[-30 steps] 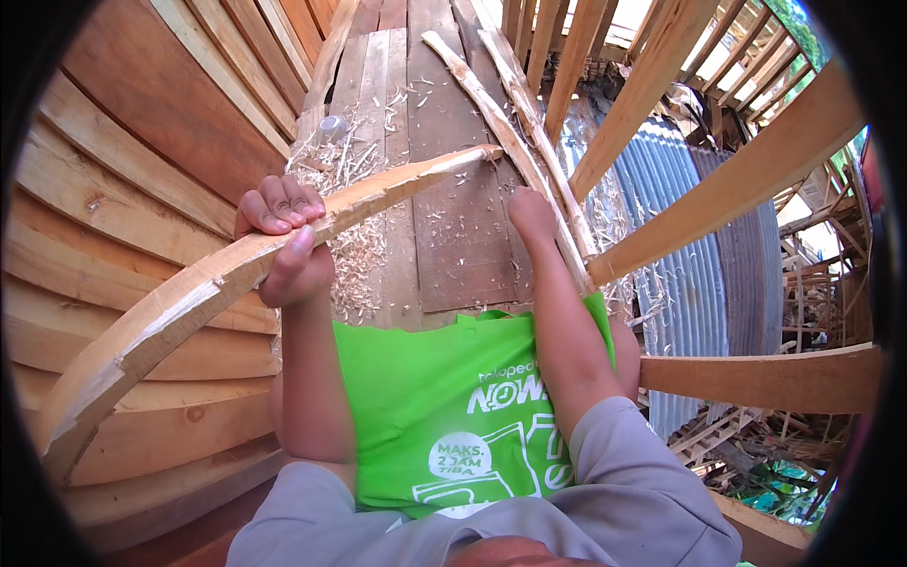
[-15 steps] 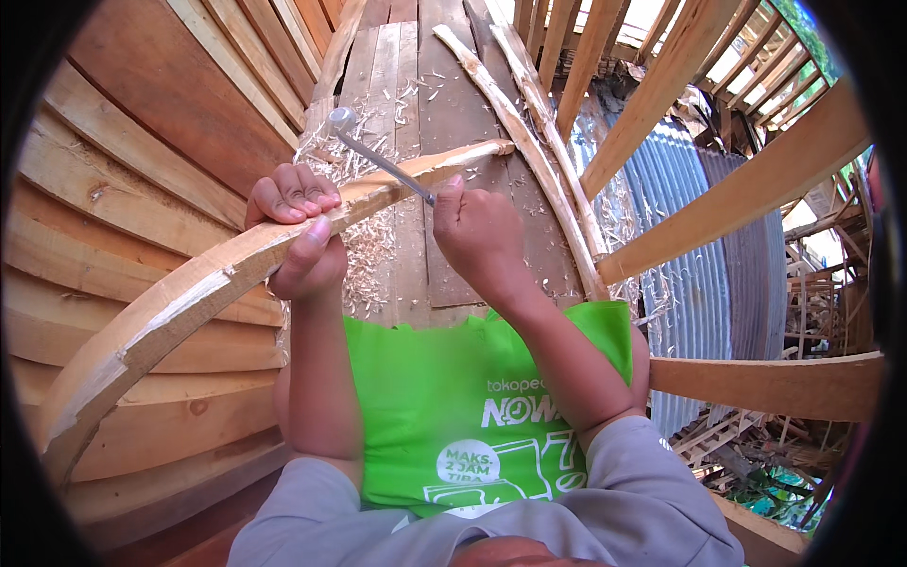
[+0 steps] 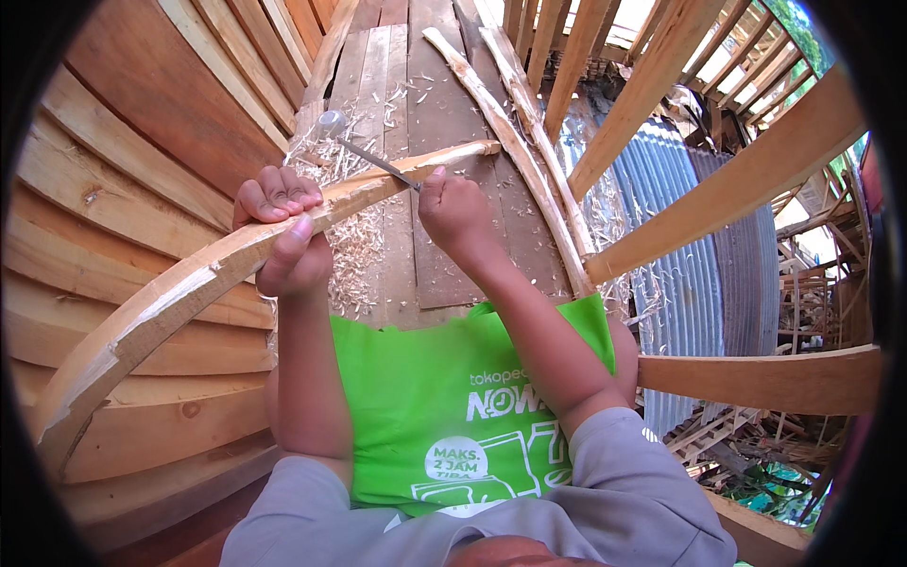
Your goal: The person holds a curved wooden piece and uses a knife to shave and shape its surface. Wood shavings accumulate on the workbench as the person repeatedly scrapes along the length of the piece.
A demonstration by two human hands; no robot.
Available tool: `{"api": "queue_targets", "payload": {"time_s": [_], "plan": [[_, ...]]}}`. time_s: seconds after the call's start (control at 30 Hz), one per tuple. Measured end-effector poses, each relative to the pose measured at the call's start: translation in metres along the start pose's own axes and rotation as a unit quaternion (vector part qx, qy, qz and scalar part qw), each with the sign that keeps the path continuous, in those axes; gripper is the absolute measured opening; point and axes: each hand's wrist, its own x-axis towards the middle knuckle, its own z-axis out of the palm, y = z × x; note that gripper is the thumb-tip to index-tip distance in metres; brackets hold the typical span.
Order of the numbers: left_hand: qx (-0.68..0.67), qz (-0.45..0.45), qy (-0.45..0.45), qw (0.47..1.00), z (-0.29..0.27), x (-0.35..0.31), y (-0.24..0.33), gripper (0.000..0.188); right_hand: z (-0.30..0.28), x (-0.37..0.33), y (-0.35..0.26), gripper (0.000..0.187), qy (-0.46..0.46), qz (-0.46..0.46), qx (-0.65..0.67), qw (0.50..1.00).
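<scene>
- The left hand (image 3: 283,236) is wrapped shut around a long curved timber rib (image 3: 217,274), fingers over its top edge and thumb along the near face, bracing it across the person's lap.
- The right hand (image 3: 455,210) is closed in a fist on the near end of a thin metal tool (image 3: 373,161), probably a rasp or slim blade with a rounded far end; its shaft lies slanted across the rib's upper edge, just beyond the left hand.
- The rib runs from the lower left up to a tapered tip (image 3: 477,148) over the dark deck planks (image 3: 444,246).
- Pale wood shavings (image 3: 354,250) lie heaped on the planks under the rib.
- Judged from this, the step in hand is shaping the rib's top edge near its tip.
- The next stroke calls for a firm brace from the left hand and the tool kept flat along the edge, well clear of the gripping fingers.
</scene>
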Motion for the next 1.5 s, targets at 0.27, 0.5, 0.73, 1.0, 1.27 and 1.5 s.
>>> {"api": "queue_targets", "payload": {"time_s": [0.27, 0.5, 0.73, 1.0, 1.27, 1.5], "plan": [[0.004, 0.004, 0.025, 1.000, -0.002, 0.000, 0.003, 0.023, 0.009, 0.004, 0.011, 0.056, 0.062, -0.050, -0.040, 0.996], [0.012, -0.010, 0.003, 1.000, -0.003, 0.000, 0.004, 0.022, 0.005, 0.011, 0.017, 0.052, 0.194, -0.066, -0.138, 0.969], [0.001, 0.005, 0.004, 1.000, -0.006, -0.001, 0.003, 0.021, -0.035, 0.009, 0.005, 0.060, 0.042, 0.032, -0.017, 0.998], [0.008, -0.008, 0.001, 1.000, -0.002, 0.001, 0.004, 0.022, -0.004, 0.025, 0.039, 0.069, 0.078, 0.069, -0.157, 0.982], [0.005, 0.003, -0.004, 1.000, -0.005, 0.000, 0.003, 0.021, -0.028, 0.036, 0.046, 0.048, -0.149, 0.091, 0.248, 0.953], [0.010, 0.005, 0.004, 1.000, -0.005, -0.001, 0.004, 0.020, -0.028, -0.004, -0.008, 0.034, -0.142, -0.049, 0.176, 0.973]]}}
